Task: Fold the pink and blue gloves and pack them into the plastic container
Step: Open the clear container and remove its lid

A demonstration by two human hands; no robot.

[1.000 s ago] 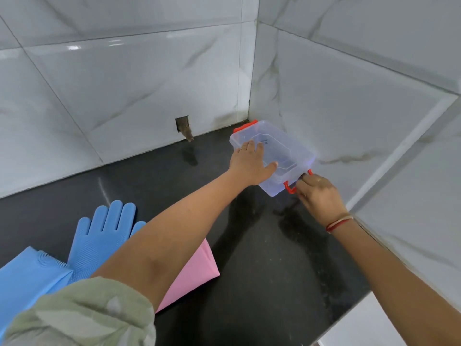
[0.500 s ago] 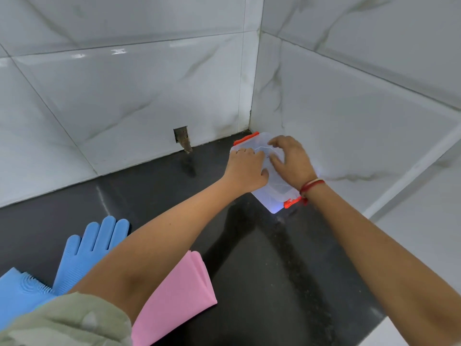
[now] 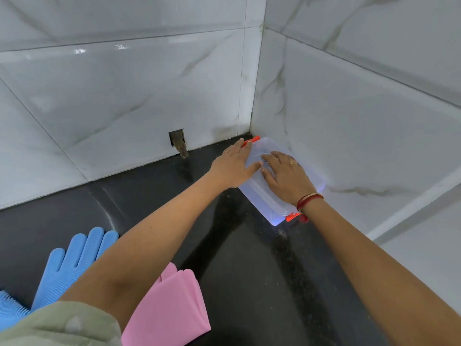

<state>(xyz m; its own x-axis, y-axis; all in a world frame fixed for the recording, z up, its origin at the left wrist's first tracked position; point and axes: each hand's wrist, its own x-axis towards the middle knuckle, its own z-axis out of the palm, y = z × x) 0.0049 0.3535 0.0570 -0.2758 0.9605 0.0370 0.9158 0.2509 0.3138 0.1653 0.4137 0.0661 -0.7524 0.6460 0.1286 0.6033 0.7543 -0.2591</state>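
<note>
A clear plastic container (image 3: 259,203) with orange latches stands on the black counter in the wall corner, its lid on. My left hand (image 3: 232,168) lies flat on the lid's left side, fingers straight toward the far latch. My right hand (image 3: 287,178) presses flat on the lid's middle, fingers spread. A pink glove (image 3: 169,313) lies folded near the front, partly under my left arm. A blue glove (image 3: 74,260) lies flat at the front left, fingers pointing away.
White marble tiled walls (image 3: 349,121) meet in a corner right behind the container. A small broken hole (image 3: 178,142) sits in the back wall at counter level. The black counter (image 3: 249,283) stretches between the gloves and the container.
My right hand left the near orange latch and came onto the lid. My left hand straightened out flat along the lid's left side. The container now sits closer to the corner.
</note>
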